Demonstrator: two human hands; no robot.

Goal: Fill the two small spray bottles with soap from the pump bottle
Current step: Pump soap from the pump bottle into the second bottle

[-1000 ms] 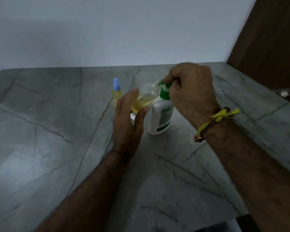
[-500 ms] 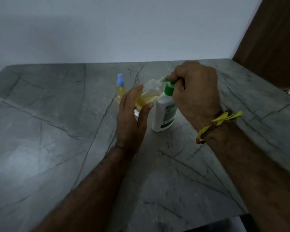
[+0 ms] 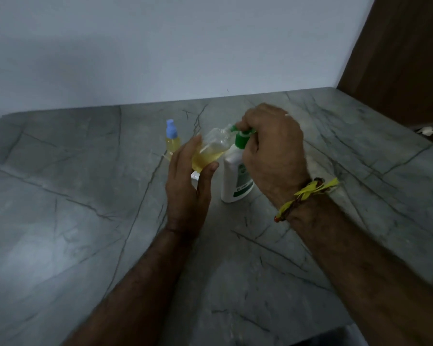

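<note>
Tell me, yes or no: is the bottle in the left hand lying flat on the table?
No: the left hand holds the clear bottle tilted, above the table.

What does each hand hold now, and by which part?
The left hand holds the open spray bottle by its lower body, tilted. The right hand grips the green pump head of the pump bottle.
</note>
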